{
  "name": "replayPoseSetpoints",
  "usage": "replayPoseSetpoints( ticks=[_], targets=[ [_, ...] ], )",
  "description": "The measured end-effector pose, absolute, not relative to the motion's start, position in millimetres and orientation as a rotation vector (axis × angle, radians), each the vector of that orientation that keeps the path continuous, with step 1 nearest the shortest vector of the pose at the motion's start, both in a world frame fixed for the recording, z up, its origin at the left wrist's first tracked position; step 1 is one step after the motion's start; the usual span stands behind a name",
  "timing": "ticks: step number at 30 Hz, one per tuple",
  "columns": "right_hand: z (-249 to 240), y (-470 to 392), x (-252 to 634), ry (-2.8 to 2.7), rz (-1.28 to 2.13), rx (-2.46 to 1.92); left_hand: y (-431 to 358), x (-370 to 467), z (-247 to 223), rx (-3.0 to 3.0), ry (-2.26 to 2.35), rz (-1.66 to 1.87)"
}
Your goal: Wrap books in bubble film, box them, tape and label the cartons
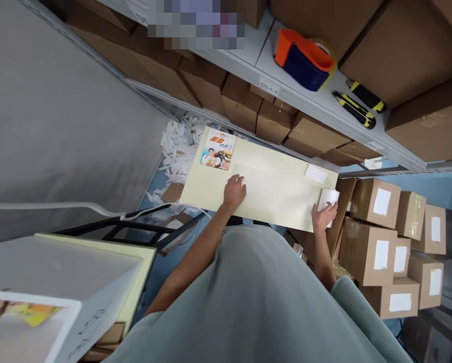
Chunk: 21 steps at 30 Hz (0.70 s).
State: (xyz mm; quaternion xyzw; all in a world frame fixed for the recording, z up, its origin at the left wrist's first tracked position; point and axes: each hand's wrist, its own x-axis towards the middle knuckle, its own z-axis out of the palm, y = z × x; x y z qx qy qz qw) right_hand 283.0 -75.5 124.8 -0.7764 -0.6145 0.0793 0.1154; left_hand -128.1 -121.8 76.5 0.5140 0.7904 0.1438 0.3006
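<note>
A pale cream tabletop [275,186] lies in front of me. My left hand [235,193] rests on it near the front edge, fingers loosely bent and apart, with nothing in them. At the right end, my right hand [325,217] has its fingers on a white paper roll [329,196], partly hiding it. Just behind that roll lies a small blank white slip [316,174]. A printed booklet [218,149] with a colourful cover lies flat at the far left corner, beyond my left hand.
Cardboard boxes [373,252] with white labels are stacked to the right. Above the table, a shelf [262,75] holds an orange and blue tape dispenser [303,60] and two box cutters [356,108]. White paper strips [178,148] pile at left; a white cable [97,206] crosses there.
</note>
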Motion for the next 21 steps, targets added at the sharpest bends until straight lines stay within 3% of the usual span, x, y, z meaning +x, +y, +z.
replayPoseSetpoints(
  ticks=[5,11,15,21],
  targets=[
    [109,-49,103,-2.195,0.491,-1.846,-101,-222,72,1.095,2.265,0.497],
    [69,-59,-126,-2.756,0.903,-1.381,-81,-306,54,0.871,2.315,0.387],
    [61,-74,-176,-2.726,0.921,-1.532,-73,-325,44,0.826,2.261,0.361],
    [63,-74,-180,-2.482,0.921,-1.731,-59,-330,63,0.994,2.176,0.453]
  ],
)
